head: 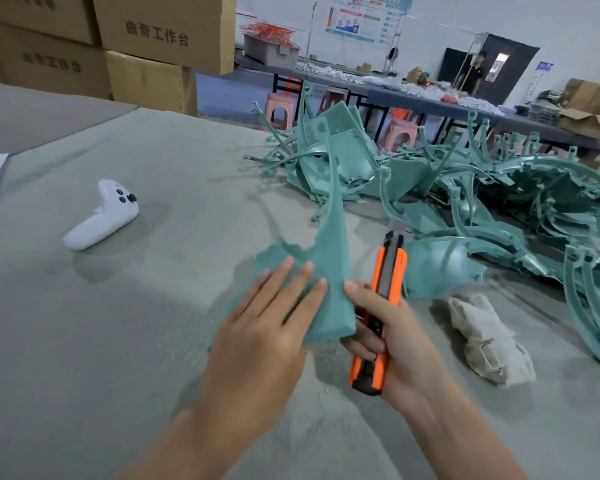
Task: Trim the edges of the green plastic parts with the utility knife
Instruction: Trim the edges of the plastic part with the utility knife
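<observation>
Your flat left hand [257, 334] pins the jagged green plastic part [329, 265] steady — your right hand [395, 344] grips the orange utility knife [387, 271].

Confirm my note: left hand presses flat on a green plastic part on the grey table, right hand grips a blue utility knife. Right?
The colour is wrong: the head view shows an orange and black utility knife, not blue. The left hand presses flat on the green plastic part on the grey table, and the right hand grips the knife.
</observation>
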